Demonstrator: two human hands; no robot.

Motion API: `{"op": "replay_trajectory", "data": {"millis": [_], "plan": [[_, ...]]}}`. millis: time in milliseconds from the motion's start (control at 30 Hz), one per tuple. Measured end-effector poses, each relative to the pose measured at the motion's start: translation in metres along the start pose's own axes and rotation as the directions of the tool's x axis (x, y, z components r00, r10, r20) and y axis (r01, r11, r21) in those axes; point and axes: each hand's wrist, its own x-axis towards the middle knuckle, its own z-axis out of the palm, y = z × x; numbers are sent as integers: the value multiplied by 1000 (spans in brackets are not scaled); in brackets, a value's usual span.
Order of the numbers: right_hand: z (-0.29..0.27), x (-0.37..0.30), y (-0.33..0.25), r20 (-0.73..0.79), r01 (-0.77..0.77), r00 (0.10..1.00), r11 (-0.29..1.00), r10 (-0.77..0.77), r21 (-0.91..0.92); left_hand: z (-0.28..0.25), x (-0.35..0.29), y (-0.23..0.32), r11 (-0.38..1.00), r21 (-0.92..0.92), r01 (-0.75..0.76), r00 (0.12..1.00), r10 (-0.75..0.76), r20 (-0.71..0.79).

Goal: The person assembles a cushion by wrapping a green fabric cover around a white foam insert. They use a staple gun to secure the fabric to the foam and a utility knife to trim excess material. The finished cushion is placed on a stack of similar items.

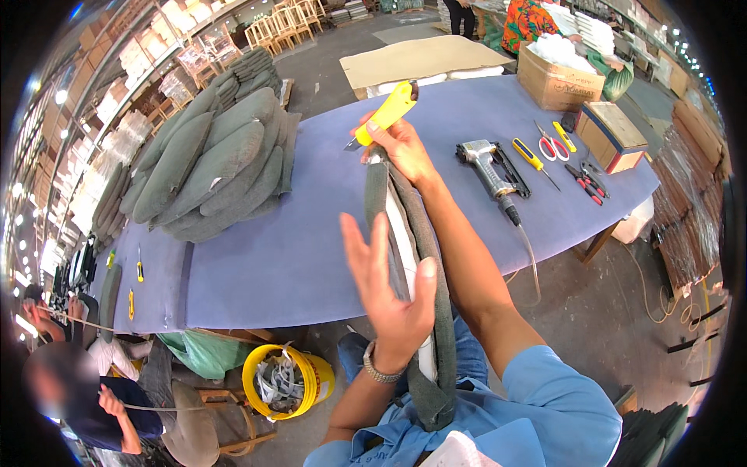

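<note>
A long, narrow grey-green fabric cushion (379, 194) stretches from my lap up to the table edge, its cover parted along a white strip. At its far end my right hand (401, 146) grips a yellow utility knife (389, 111), the blade pointing left, just beyond the cushion tip. The fingers of that hand also rest against the cushion end. My left hand (393, 300), with a watch at the wrist, hovers over the cushion's middle with fingers spread and nothing in them. It hides part of the white strip.
A blue-covered table (311, 233) bears stacked grey-green cushions (218, 163) on the left. On the right lie a staple gun (494, 173) with hose, a yellow screwdriver (533, 157), scissors (551, 144), pliers (583, 185) and boxes. A yellow bucket (319, 381) of scraps and a seated co-worker are lower left.
</note>
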Motion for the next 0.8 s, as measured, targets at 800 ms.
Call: {"op": "replay_trajectory", "data": {"millis": [800], "plan": [[-42, -48, -46, -138, 125, 981, 990, -133, -67, -33, 49, 90, 716, -623, -315, 842, 513, 165]]}}
